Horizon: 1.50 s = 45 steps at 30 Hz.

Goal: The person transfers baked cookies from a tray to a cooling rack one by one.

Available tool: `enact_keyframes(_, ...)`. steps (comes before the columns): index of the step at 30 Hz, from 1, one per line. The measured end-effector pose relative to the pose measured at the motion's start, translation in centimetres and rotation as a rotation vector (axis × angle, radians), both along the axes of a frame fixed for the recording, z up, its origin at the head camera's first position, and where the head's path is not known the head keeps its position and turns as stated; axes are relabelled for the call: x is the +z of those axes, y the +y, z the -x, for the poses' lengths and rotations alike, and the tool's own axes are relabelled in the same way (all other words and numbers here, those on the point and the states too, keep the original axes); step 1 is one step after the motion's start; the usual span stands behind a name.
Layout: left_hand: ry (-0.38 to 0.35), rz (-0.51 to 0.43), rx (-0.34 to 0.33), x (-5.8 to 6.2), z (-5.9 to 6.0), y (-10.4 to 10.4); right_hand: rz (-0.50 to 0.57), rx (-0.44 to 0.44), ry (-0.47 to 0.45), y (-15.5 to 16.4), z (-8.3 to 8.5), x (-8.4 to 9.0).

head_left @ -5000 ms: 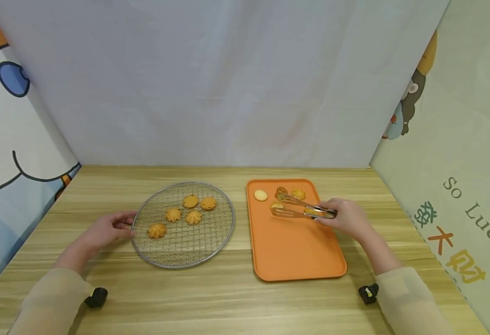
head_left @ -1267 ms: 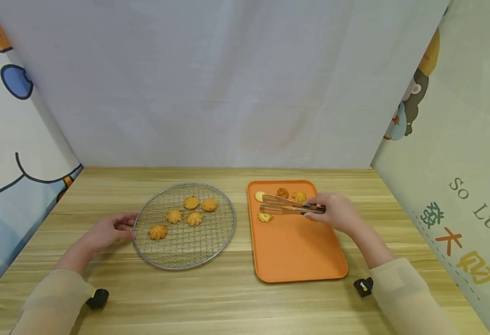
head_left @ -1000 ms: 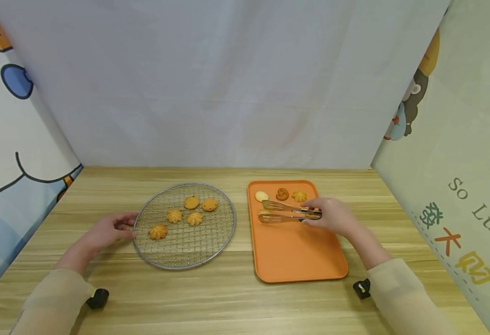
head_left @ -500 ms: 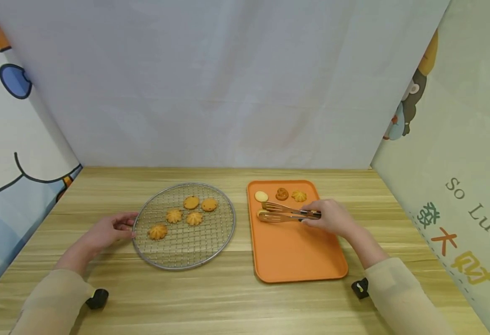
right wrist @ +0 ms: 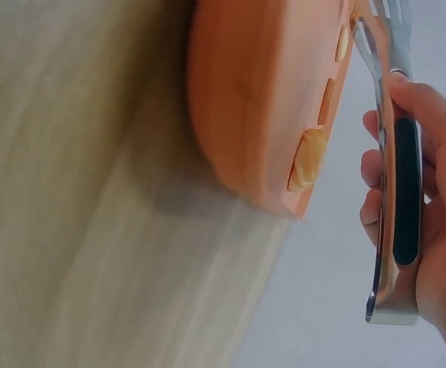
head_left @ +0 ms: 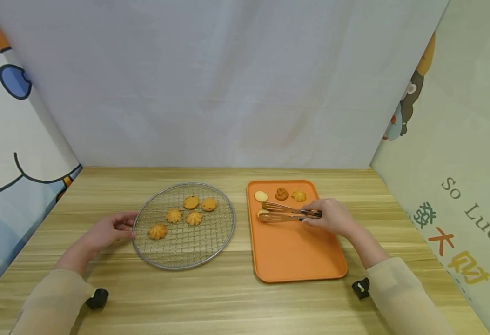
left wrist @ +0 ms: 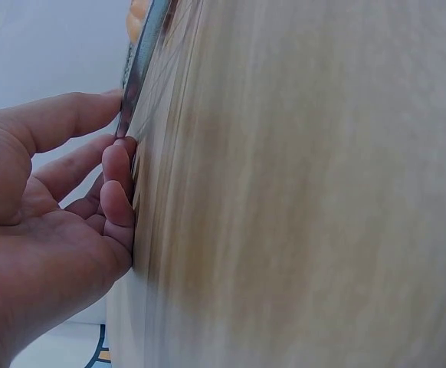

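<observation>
Right hand [head_left: 332,217] grips tongs [head_left: 288,213] over orange tray [head_left: 299,260] — left wrist view alone shows left hand [left wrist: 47,230] fingers [left wrist: 116,207] loosely extended, touching wire rack [head_left: 184,225] rim.

A wooden table [head_left: 236,298] with pale, streaked grain fills the lower part of the head view. Behind it hangs a plain white cloth backdrop [head_left: 228,83], lightly creased and evenly lit. On the left stands a panel [head_left: 6,116] with a cartoon drawing — black outlines, a blue shape, orange patches. On the right a pale green panel [head_left: 458,139] carries a small cartoon figure, the words "So Luck" and orange and yellow characters — its far edge runs out of view. Light is soft, shadows faint.
</observation>
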<state>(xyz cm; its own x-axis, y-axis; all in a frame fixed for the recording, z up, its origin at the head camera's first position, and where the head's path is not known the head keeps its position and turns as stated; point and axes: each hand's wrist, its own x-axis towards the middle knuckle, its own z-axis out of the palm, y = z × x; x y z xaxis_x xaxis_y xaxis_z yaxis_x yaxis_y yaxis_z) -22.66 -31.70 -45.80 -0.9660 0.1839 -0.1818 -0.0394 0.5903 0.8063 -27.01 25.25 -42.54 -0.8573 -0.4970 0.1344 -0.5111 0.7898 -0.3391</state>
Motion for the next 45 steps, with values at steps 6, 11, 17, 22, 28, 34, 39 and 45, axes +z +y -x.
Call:
enact_keyframes(6,0.003,0.002,-0.001,-0.3,0.1,-0.1,0.03,0.013,-0.007,-0.1,-0.1,0.6)
enact_keyframes(11,-0.004,0.005,0.001,-0.1,0.1,-0.1,0.032,0.009,-0.012,-0.4,-0.2,1.4)
enact_keyframes(17,0.008,0.024,0.0,-0.1,0.0,-0.1,0.041,0.015,-0.006,-1.0,-0.3,2.3)
enact_keyframes(22,0.007,0.023,0.001,-0.1,0.0,0.0,0.059,0.027,-0.002,-1.5,-0.2,2.9)
enact_keyframes(28,0.009,0.026,0.001,-0.1,0.1,-0.1,0.089,0.05,0.0,-2.3,-0.1,4.0)
enact_keyframes(34,0.007,0.012,0.008,0.0,0.0,0.0,0.091,0.061,0.003,-3.3,-0.2,5.3)
enact_keyframes(39,0.0,-0.001,0.007,0.1,0.0,0.1,0.076,0.058,0.014,-4.3,-0.2,6.0)
enact_keyframes(45,-0.01,-0.002,0.007,0.0,0.0,0.1,0.102,0.075,0.041,-5.4,-0.1,6.5)
